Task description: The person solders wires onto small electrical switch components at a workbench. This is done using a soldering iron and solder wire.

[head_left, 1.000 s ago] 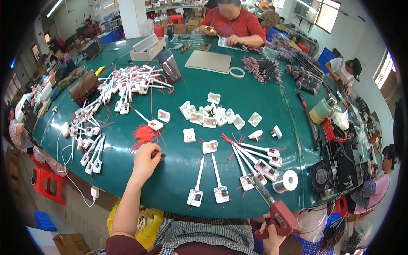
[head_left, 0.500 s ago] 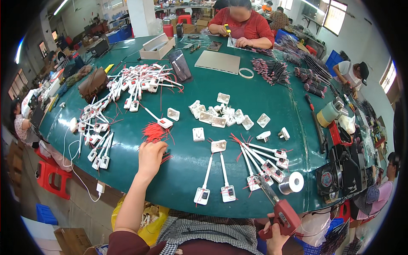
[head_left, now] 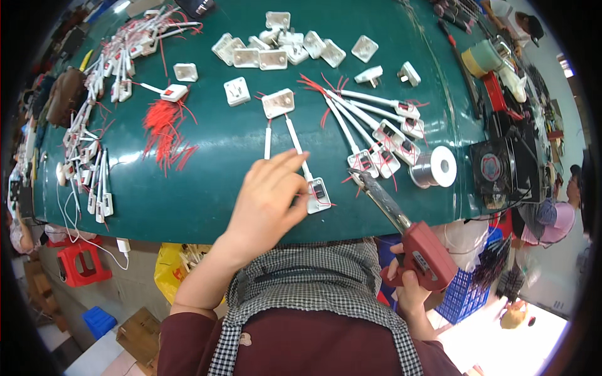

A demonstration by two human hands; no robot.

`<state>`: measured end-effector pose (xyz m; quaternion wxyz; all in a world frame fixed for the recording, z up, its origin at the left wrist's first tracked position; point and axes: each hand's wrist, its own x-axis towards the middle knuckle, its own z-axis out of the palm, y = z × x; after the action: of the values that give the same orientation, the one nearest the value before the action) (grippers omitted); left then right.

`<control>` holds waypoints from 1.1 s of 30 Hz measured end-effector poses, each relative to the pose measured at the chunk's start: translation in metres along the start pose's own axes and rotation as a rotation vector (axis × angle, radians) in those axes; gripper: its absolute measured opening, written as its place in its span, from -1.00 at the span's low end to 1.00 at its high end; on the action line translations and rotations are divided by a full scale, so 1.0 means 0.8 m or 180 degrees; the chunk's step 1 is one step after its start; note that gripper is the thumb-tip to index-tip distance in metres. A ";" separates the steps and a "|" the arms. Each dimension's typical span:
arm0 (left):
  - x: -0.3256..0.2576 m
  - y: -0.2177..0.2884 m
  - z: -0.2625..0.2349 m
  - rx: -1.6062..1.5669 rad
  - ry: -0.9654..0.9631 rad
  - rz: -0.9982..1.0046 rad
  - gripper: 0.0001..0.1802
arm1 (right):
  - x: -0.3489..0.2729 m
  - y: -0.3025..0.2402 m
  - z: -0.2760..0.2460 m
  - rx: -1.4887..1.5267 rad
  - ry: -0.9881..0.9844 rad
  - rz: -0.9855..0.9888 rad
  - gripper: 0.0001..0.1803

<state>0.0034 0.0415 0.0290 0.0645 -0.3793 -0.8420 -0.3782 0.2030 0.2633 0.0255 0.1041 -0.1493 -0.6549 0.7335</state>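
My right hand (head_left: 411, 289) grips a dark red soldering gun (head_left: 429, 255), its long metal tip angled up and left beside the fanned white switch boxes with stems (head_left: 384, 164). My left hand (head_left: 266, 197) is bent, thumb and forefinger close together at the edge of a small white switch box (head_left: 318, 195) with a black part and red wires. Whatever the fingers pinch is hidden. Beneath this hand lies another white stem (head_left: 268, 143), its lower end covered. Both stems reach up to an open white plug shell (head_left: 278, 103). A solder spool (head_left: 434, 167) stands right of the fan.
Cut red wires (head_left: 164, 128) lie left on the green table (head_left: 213, 188). White plug shells (head_left: 273, 59) are heaped at the far middle. More wired switch pieces (head_left: 128, 53) pile at the far left. A black fan unit (head_left: 492, 166) stands at the right edge.
My left hand has moved right from the red wire pile to the switch pieces in front of me. The view has tilted down. The soldering gun stays in my right hand.
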 end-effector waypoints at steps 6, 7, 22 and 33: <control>-0.015 0.001 0.039 -0.0186 -0.0182 -0.0134 -0.83 | -0.028 0.003 -0.012 0.0367 -0.0023 0.0811 -0.14; -0.017 0.003 0.040 -0.0196 -0.0203 -0.0153 -0.83 | -0.029 0.002 -0.012 0.0368 -0.0016 0.0840 -0.14; -0.018 0.007 0.044 -0.0243 -0.0021 -0.0410 -0.84 | -0.027 0.013 -0.015 0.0239 -0.0285 0.0835 -0.15; -0.018 0.009 0.044 -0.0194 0.0000 -0.0397 -0.84 | -0.033 0.020 -0.023 -0.0421 -0.0268 0.0764 -0.24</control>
<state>0.0244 0.0603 0.0026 0.0292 -0.3279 -0.8521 -0.4069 0.2346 0.2693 0.0102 -0.0220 -0.2022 -0.6830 0.7015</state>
